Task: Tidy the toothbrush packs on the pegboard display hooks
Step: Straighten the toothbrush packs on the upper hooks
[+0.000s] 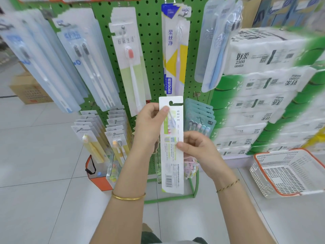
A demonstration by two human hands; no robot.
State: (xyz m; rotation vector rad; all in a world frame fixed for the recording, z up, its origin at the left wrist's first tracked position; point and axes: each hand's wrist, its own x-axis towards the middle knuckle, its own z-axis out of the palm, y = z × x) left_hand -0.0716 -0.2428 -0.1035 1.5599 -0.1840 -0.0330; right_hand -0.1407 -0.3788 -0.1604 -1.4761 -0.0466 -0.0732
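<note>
1. Two hands hold one toothbrush pack (pixel 171 155) upright in front of the green pegboard (pixel 151 32). Its printed back and barcode face me, and its hanger slot is at the top.
2. My left hand (pixel 149 122) has a narrow, pinching grip near the pack's upper left edge, with the thumb flat on the near face and the fingers curled behind.
3. My right hand (pixel 197 148) pinches the right edge around mid-height, with the thumb tip on the near face and the fingers folded behind.
4. The pack's top is just below a yellow and white pack (pixel 174 50) hanging on the board. Teal packs (pixel 200 117) hang just beside it on the right.
5. More packs hang to the left, several of them tilted.
6. Stacked tissue packs (pixel 263 76) stand on the right. A white basket (pixel 259 175) with an orange rim rests on the tiled floor (pixel 44 155).
</note>
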